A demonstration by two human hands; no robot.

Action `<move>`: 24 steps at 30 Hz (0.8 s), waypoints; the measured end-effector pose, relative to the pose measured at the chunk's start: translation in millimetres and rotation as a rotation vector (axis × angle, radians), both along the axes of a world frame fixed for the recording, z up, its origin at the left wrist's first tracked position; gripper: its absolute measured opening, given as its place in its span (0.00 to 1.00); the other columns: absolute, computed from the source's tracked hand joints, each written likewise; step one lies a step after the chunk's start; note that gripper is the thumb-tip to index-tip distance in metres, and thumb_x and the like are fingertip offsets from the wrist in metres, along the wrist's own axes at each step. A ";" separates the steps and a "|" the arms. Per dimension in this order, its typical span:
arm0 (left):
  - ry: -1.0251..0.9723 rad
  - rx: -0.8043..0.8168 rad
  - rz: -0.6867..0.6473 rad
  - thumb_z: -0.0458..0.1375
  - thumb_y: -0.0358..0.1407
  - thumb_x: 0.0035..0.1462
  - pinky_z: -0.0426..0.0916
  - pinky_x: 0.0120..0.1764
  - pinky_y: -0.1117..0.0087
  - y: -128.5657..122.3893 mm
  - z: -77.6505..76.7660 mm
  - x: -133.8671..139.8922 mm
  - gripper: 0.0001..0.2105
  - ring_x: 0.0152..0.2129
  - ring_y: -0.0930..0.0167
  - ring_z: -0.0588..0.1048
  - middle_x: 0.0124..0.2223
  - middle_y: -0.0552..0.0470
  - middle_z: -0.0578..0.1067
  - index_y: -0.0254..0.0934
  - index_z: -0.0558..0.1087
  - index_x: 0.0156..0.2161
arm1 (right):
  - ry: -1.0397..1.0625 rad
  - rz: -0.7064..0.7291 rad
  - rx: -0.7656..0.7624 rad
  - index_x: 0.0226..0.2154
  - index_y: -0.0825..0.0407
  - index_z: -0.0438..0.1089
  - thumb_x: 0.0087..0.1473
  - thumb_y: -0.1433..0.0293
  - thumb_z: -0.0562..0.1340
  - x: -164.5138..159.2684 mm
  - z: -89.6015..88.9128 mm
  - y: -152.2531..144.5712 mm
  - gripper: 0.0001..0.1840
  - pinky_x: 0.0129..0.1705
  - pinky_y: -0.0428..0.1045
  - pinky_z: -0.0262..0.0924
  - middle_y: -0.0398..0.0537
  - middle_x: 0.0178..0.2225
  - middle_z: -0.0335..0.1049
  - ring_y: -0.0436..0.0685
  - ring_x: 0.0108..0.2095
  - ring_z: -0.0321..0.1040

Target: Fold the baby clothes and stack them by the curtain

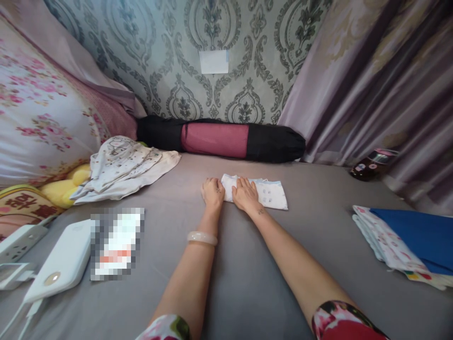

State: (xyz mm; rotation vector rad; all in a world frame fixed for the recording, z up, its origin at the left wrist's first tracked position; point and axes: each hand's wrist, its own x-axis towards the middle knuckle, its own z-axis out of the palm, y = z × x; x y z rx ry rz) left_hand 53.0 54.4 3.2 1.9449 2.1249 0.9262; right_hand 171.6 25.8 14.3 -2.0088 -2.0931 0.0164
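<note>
A small folded white cloth with light blue edging and little grey prints lies flat on the grey bed sheet. My right hand rests palm down on its left half, fingers stretched out. At the cloth's left end is my left hand, its fingers curled in on the cloth's edge; the fingertips are hidden. A pale bangle circles my left wrist.
A black and pink roll bag lies along the wall. Left are patterned white cloths, a power bank, a power strip and a blurred-out object. Right are folded fabrics and a dark jar.
</note>
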 end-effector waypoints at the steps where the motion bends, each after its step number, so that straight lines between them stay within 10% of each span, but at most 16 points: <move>1: 0.002 -0.007 -0.005 0.44 0.33 0.61 0.63 0.49 0.63 0.1 0.2 -0.3 0.17 0.44 0.63 0.74 0.42 0.42 0.78 0.35 0.77 0.39 | -0.001 0.011 0.011 0.62 0.63 0.55 0.64 0.65 0.45 -3.1 1.8 1.1 0.29 0.65 0.59 0.33 0.59 0.64 0.52 0.63 0.65 0.45; 24: -0.288 -0.064 0.059 0.34 0.39 0.67 0.65 0.49 0.66 4.6 7.8 0.5 0.26 0.48 0.64 0.74 0.47 0.38 0.77 0.32 0.74 0.46 | 0.025 0.196 -0.010 0.63 0.59 0.54 0.66 0.65 0.42 -18.0 11.4 11.4 0.28 0.65 0.60 0.33 0.54 0.66 0.49 0.61 0.66 0.43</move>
